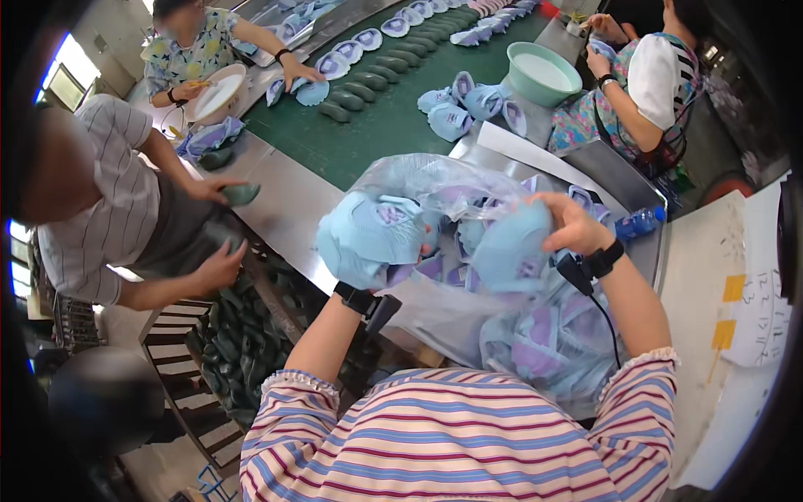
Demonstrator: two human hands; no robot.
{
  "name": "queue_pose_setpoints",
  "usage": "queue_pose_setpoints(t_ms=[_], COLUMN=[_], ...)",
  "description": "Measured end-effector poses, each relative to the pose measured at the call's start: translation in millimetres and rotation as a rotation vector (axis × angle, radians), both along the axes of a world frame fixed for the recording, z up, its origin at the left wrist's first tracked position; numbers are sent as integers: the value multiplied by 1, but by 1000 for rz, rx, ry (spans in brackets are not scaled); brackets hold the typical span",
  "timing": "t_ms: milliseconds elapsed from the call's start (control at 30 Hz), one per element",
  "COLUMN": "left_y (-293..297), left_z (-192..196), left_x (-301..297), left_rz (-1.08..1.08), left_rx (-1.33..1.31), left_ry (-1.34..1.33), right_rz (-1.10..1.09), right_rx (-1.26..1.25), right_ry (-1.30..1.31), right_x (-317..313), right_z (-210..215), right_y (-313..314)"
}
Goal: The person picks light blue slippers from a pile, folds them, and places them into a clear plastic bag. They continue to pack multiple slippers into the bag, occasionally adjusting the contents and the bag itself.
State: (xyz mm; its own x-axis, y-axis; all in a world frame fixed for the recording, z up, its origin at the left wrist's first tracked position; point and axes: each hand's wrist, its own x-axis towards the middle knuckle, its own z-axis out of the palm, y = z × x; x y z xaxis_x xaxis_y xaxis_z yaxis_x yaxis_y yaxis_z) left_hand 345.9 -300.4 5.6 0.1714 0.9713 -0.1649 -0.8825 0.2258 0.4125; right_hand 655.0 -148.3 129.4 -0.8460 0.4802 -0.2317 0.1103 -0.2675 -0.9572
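Note:
A bunch of light blue shoe uppers [368, 238] with purple lettering rests in my left hand [428, 241]. Most of that hand is hidden behind them; only some fingertips show at their right side. My right hand [575, 224] grips another light blue shoe upper [512, 247] by its right edge, thumb towards me. Between and below both hands lies a clear plastic bag [452, 314], its mouth spread wide. More blue and purple shoe uppers [544, 339] fill its lower part, near my body.
Ahead, a green conveyor belt [293, 155] carries rows of dark green shoe lasts [364, 90] and uppers. A green basin [544, 74] and a blue-labelled bottle [640, 222] stand to the right. Co-workers sit around the belt; the person at left holds a last [241, 194] above a last-filled rack [230, 343].

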Motion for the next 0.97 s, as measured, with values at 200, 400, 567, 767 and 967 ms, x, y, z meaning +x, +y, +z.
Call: queue_pose_setpoints(t_ms=[200,400,567,767,967], left_y=[0,-4,19,41,43], left_z=[22,23,37,15,41], left_x=[-8,-28,-30,-17,-29], left_rz=[-307,-1,-160,-369,-412], left_rx=[120,508,573,244,736], left_ry=[37,1437,1218,308,879], right_rz=[276,801,514,326,82], right_rx=[130,422,471,265,88], right_ry=[271,237,151,146,214], right_x=[-26,-63,-74,-76,-24], right_z=[33,57,28,-21,-36], right_y=[5,-26,-17,-37,-19])
